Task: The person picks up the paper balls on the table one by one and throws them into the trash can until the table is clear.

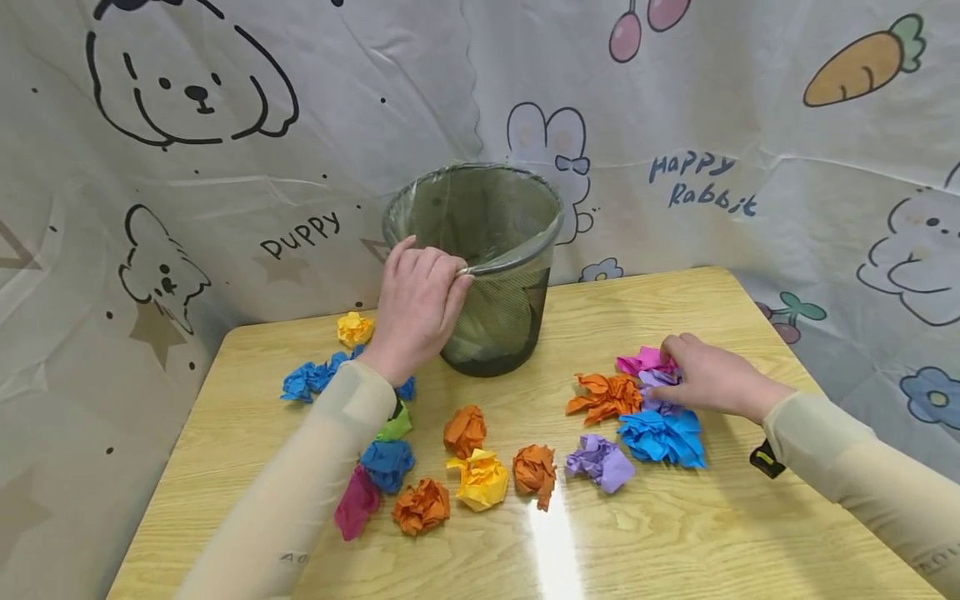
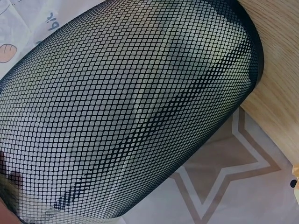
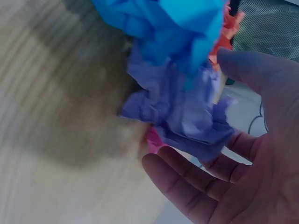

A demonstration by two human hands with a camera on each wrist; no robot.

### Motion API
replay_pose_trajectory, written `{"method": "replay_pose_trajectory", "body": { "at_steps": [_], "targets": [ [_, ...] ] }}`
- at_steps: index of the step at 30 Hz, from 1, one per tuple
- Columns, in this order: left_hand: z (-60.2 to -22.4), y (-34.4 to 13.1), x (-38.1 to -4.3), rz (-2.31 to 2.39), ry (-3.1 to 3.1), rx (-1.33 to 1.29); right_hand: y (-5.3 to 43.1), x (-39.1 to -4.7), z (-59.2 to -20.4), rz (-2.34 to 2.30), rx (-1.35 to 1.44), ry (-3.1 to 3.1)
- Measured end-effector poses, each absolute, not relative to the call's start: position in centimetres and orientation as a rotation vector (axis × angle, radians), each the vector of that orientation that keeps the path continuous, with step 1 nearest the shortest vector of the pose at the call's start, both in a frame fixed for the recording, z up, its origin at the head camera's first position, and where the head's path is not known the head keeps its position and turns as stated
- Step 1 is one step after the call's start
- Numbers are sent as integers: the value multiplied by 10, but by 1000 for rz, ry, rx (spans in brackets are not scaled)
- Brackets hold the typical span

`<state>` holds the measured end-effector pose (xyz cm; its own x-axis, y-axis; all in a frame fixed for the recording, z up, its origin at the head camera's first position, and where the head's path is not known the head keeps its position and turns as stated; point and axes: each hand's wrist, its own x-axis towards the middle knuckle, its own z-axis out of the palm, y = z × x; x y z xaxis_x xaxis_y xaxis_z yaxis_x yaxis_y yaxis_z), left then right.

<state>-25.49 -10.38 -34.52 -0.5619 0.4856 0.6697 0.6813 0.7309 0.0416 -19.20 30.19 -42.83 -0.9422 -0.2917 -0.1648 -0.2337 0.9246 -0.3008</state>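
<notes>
My left hand [image 1: 423,292] grips the near rim of a mesh wastebasket [image 1: 517,321] lined with a clear bag. The basket's dark mesh wall [image 2: 140,102] fills most of the left wrist view. On the right side of the table, my right hand [image 1: 712,379] reaches around a crumpled purple paper ball [image 3: 182,112], thumb and fingers spread to either side of it. Against that ball lie a bright blue paper ball [image 1: 663,437], an orange one [image 1: 606,398] and a pink one [image 1: 641,361]. Another purple ball [image 1: 600,462] sits nearer to me.
More crumpled paper lies on the wooden table [image 1: 645,550]: orange balls [image 1: 535,473], a yellow ball [image 1: 482,480], a dark pink one [image 1: 357,503] and several blue ones [image 1: 307,381]. My left forearm partly covers a green ball [image 1: 396,423]. A printed cloth [image 1: 420,67] hangs behind the table.
</notes>
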Motion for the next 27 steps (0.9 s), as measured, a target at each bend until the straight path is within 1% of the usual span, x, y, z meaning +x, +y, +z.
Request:
{"method": "replay_pose_trajectory", "body": {
  "at_steps": [11,27],
  "targets": [
    [-345,-103,-256,-395,-2284,-874,301,-188,-440,-449,-467,2815],
    [-344,-104,-255,-381,-2304,-877,296,-186,-453,-366,-614,2800]
  ]
}}
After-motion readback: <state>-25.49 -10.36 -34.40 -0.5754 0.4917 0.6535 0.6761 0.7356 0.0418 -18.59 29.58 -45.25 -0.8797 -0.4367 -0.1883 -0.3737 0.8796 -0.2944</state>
